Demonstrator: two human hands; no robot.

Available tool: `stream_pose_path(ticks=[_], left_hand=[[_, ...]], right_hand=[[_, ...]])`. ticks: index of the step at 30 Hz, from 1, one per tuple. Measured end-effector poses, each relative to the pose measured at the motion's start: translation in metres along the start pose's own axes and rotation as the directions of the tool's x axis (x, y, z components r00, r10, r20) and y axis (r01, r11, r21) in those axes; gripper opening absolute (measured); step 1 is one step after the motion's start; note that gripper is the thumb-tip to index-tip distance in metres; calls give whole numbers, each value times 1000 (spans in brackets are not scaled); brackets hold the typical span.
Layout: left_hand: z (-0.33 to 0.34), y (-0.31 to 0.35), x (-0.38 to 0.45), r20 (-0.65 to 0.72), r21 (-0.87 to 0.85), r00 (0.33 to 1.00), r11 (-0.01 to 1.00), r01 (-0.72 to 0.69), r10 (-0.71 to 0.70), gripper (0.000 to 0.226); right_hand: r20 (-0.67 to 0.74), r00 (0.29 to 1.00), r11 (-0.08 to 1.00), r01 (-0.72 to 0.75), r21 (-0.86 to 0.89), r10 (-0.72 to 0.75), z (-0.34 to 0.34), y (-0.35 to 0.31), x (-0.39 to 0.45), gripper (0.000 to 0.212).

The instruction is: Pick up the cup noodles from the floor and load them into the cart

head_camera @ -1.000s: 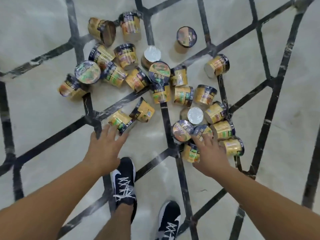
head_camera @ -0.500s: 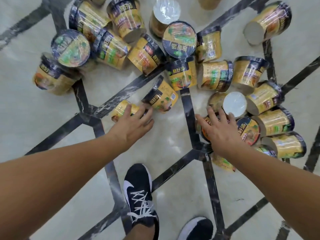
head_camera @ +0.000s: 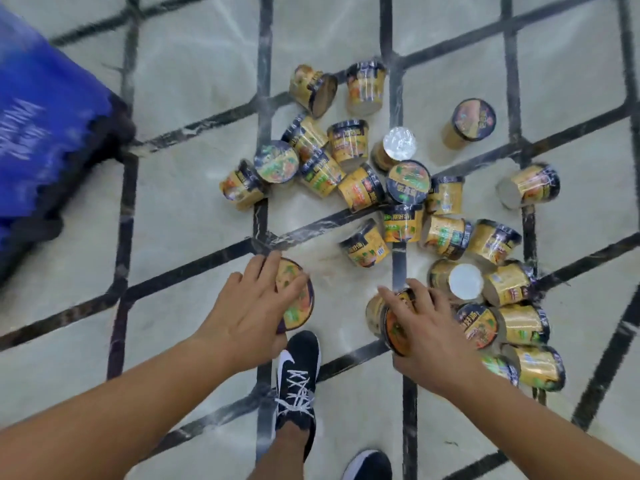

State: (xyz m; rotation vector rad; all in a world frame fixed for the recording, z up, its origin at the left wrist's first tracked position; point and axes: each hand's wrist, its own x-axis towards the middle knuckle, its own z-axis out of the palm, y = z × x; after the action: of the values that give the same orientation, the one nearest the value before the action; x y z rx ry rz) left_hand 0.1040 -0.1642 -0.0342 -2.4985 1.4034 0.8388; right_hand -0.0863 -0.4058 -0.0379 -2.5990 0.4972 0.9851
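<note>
Now holding one cup (head_camera: 297, 299) in the left hand (head_camera: 249, 306), fingers curled over its lid. Another cup (head_camera: 393, 323) gripped in the right hand (head_camera: 429, 327). More cups (head_camera: 363, 188) scattered mid-floor (head_camera: 194, 216); blue cart (head_camera: 45, 133) by the left edge.

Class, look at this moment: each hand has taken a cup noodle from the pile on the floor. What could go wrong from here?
1. The left hand holds its cup by the lid end, so it might slip.
2. The right hand lifts a cup from against the pile, and neighbours could roll away.
3. The shoe stands near loose cups; a step could crush one.
</note>
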Motion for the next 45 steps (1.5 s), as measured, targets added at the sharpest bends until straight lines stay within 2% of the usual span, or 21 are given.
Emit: stream_pose_path(ticks=[4,7,10,13,15,18,22,25,27,31,34,38,41,45], left_hand=[[-57,-1,-114,-101,-197,970,960,197,-219,97],[-100,-6,-213,-92,-376,905,856,356,-416,99],[-128,-11,-327,-87,-500,793,715,489,-603,108],[-142,-12,-451,-88,-607,636,547,576,-767,112],[-142,-14,-534,-91,-664,532,450,597,-842,116],[-131,-12,-658,-24,-705,336,254,662,-942,120],[-87,-11,-812,-8,-723,110,82,686,-994,117],[-39,-19,-909,-3,-744,2,3,668,-1000,106],[-3,-29,-964,28,-792,-48,-51,608,-998,106],[67,-52,-1045,128,-868,-79,-150,474,-989,114],[109,-74,-1073,205,-839,-59,-207,503,-977,119],[154,-119,-1067,139,-748,19,-92,657,-990,117],[182,-163,-1046,75,-601,81,20,799,-994,118],[212,-214,-1025,60,-531,137,85,843,-989,109]], right_hand=[[-50,987,988,154,-15,-155,-71,-70,-63,102],[-75,963,964,251,-87,-258,-114,-129,-109,102],[-114,920,918,349,-187,-374,-146,-197,-163,103],[-134,850,841,459,-287,-510,-168,-283,-224,106],[-164,772,766,534,-357,-614,-176,-346,-263,105],[-194,610,625,649,-434,-768,-170,-448,-321,104],[-166,416,447,813,-372,-894,-130,-584,-402,103],[-112,299,319,898,-303,-948,-86,-677,-452,100],[-61,248,255,928,-272,-967,-51,-734,-473,97],[70,218,193,947,-258,-973,23,-821,-501,103],[176,219,159,940,-302,-960,73,-866,-501,106],[260,264,153,912,-381,-929,125,-909,-476,101],[246,296,170,886,-430,-923,157,-933,-452,95],[188,307,190,863,-468,-933,185,-958,-434,81]])
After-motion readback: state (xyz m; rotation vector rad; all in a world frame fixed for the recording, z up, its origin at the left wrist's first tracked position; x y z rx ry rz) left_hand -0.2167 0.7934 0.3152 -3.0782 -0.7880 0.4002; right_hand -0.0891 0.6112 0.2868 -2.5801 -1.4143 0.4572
